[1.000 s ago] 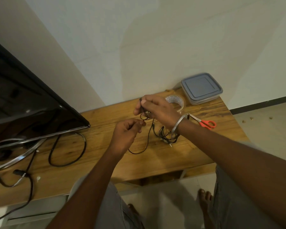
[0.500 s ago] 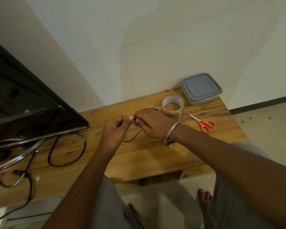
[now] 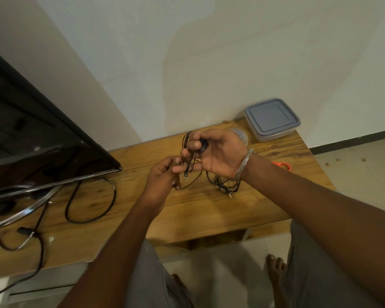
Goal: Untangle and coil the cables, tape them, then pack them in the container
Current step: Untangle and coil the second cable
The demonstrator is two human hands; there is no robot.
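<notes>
My right hand (image 3: 218,152), palm up with a steel bangle at the wrist, grips several loops of a thin black cable (image 3: 188,152) and a small black piece against its fingers. My left hand (image 3: 162,176) pinches the same cable just below and to the left. The cable's loose end trails to a tangled heap (image 3: 226,185) on the wooden table (image 3: 142,205) under my right wrist. A roll of clear tape (image 3: 241,134) peeks out behind my right hand. The lidded grey container (image 3: 271,118) stands at the table's far right corner.
Orange-handled scissors (image 3: 283,165) lie right of my forearm, mostly hidden. A black TV screen (image 3: 31,134) on a metal stand fills the table's left side, with thick black cords (image 3: 89,201) looped in front. My knees and bare feet are below the table's near edge.
My right hand has risen and turned palm up with more loops gathered on its fingers. My left hand moved down and right along the cable. The tape roll is now mostly covered.
</notes>
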